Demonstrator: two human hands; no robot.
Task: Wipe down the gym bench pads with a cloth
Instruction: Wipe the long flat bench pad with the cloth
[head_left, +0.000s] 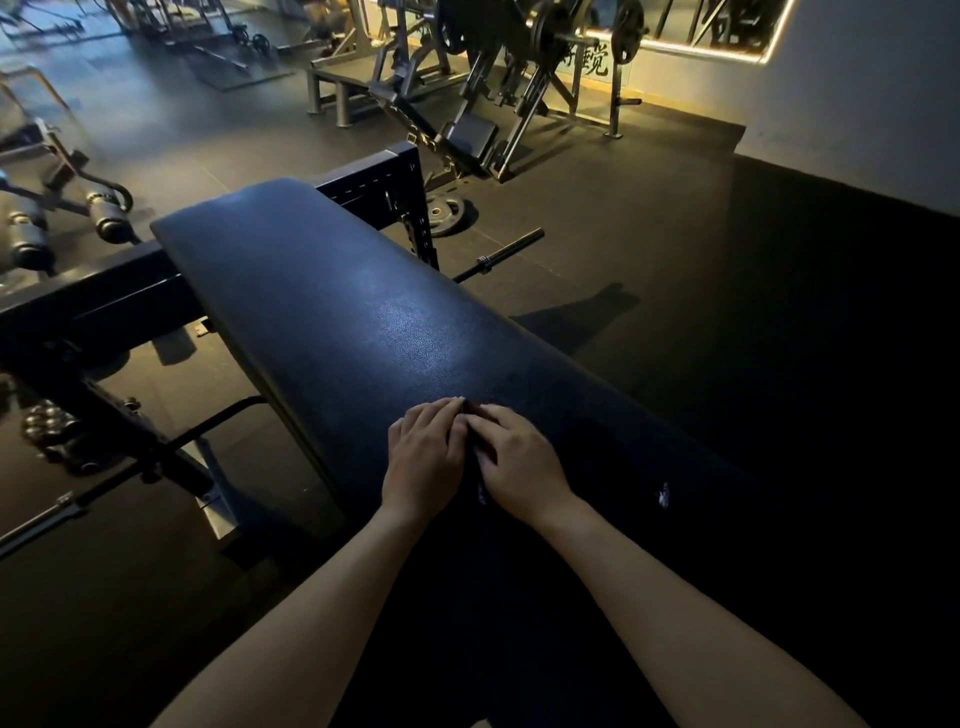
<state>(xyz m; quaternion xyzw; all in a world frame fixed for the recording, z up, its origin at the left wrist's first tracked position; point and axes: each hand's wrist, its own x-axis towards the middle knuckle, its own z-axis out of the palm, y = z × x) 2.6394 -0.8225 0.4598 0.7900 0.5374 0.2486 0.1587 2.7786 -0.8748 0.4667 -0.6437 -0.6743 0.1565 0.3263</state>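
Note:
The long black bench pad (322, 291) runs from the upper left down toward me, and light shines off its middle. My left hand (423, 457) and my right hand (522, 462) lie side by side on its near part, their fingertips meeting. Between them shows a narrow dark fold of cloth (475, 436), nearly the pad's colour and hard to make out. Both hands' curled fingers pinch it. Most of the cloth is hidden under the hands or lost in shadow. A small white scuff (664, 493) marks the pad to the right of my right hand.
A black rack frame (374, 182) crosses behind the pad's far end. A weight plate (447, 210) and a barbell (501, 254) lie on the rubber floor to the right. Foam rollers (106, 215) stand at left. Plate-loaded machines (467, 130) stand at the back.

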